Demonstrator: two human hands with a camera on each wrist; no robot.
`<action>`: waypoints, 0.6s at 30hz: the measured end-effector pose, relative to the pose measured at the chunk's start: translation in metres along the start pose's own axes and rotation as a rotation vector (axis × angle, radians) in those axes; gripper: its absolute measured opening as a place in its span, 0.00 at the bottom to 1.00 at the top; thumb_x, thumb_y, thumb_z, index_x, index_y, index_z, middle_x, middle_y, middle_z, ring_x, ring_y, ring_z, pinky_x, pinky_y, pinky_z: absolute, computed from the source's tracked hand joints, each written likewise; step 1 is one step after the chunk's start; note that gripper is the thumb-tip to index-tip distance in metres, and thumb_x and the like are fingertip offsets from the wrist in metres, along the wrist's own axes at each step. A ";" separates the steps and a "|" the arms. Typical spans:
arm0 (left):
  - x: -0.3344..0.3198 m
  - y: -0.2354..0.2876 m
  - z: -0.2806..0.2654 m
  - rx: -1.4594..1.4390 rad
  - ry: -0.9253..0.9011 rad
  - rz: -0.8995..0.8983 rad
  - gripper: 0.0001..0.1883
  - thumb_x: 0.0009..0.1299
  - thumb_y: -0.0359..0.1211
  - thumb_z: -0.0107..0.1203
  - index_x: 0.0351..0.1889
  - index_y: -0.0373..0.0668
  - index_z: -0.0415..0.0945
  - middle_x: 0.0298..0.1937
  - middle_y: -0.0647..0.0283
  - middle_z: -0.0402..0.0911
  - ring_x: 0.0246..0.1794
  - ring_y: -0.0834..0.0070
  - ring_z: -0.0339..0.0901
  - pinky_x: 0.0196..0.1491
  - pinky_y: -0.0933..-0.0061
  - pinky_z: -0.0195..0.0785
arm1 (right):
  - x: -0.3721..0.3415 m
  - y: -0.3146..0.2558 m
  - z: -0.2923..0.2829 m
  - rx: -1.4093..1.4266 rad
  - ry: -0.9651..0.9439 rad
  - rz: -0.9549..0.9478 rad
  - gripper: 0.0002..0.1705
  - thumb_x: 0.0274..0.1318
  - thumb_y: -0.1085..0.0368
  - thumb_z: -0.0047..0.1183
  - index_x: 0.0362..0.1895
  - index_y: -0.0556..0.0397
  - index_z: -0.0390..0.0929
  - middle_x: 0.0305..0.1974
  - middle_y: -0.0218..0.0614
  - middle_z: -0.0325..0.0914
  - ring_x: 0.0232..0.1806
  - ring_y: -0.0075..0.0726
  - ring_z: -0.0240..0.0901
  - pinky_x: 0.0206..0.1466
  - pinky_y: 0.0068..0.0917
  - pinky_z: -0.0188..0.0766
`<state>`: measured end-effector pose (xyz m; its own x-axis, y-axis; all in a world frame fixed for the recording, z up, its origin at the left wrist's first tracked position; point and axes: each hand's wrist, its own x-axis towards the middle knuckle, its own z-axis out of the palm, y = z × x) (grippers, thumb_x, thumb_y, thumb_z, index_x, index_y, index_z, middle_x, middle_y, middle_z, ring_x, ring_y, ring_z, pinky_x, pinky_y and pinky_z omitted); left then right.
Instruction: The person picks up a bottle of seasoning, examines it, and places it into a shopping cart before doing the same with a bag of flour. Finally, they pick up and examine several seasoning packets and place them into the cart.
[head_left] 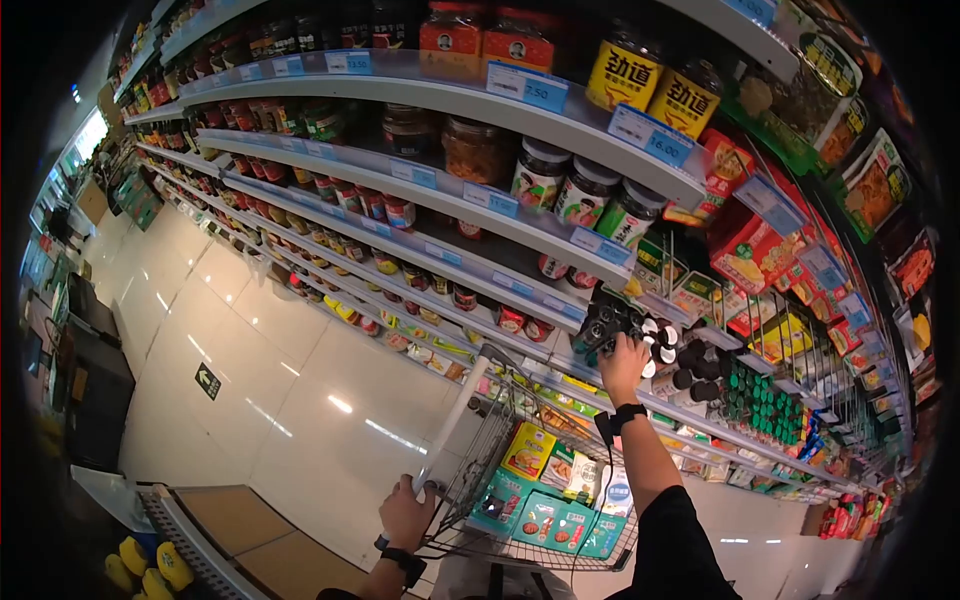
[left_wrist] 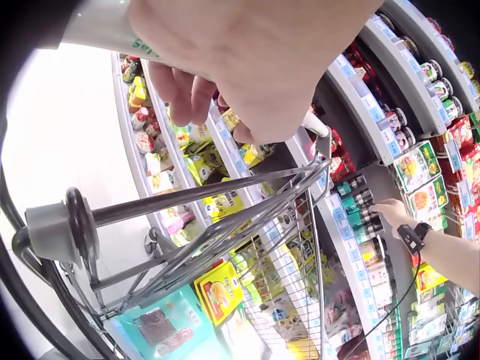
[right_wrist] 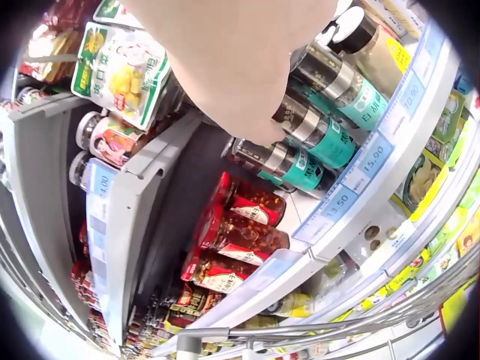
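Observation:
My left hand (head_left: 407, 517) grips the end of the shopping cart's handle (head_left: 455, 415); in the left wrist view that hand (left_wrist: 232, 60) lies over the pale bar. My right hand (head_left: 625, 366) reaches to the shelf and touches the dark-capped grinder bottles (head_left: 600, 330). From the right wrist, the hand (right_wrist: 232, 60) covers the upper ends of several clear bottles with teal labels (right_wrist: 306, 171), lying on their sides in that view. Its fingertips are mostly hidden, so whether they are round a bottle cannot be made out.
Teal packs (head_left: 545, 522) and a yellow pack (head_left: 529, 450) lie in the cart. Beside the grinders are red-lidded sauce jars (right_wrist: 244, 234) and green-capped bottles (head_left: 765, 405). A shelf edge (right_wrist: 142, 187) juts out near the right hand. Tiled floor (head_left: 240, 340) stretches to the left.

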<state>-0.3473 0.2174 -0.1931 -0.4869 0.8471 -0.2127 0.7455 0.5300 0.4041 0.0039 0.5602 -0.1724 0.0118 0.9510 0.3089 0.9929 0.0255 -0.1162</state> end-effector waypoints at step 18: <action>-0.006 -0.016 0.025 0.120 0.119 0.011 0.19 0.65 0.47 0.59 0.37 0.39 0.78 0.34 0.47 0.85 0.36 0.45 0.84 0.42 0.46 0.77 | -0.775 0.218 -0.044 0.801 -0.950 1.526 0.27 0.68 0.47 0.48 0.54 0.60 0.75 0.40 0.50 0.84 0.34 0.51 0.82 0.37 0.48 0.79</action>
<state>-0.3442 0.2047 -0.2206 -0.5238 0.8461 -0.0988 0.7965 0.5276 0.2953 0.2169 -0.1851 -0.3956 0.3329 0.1336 -0.9334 -0.0582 -0.9851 -0.1617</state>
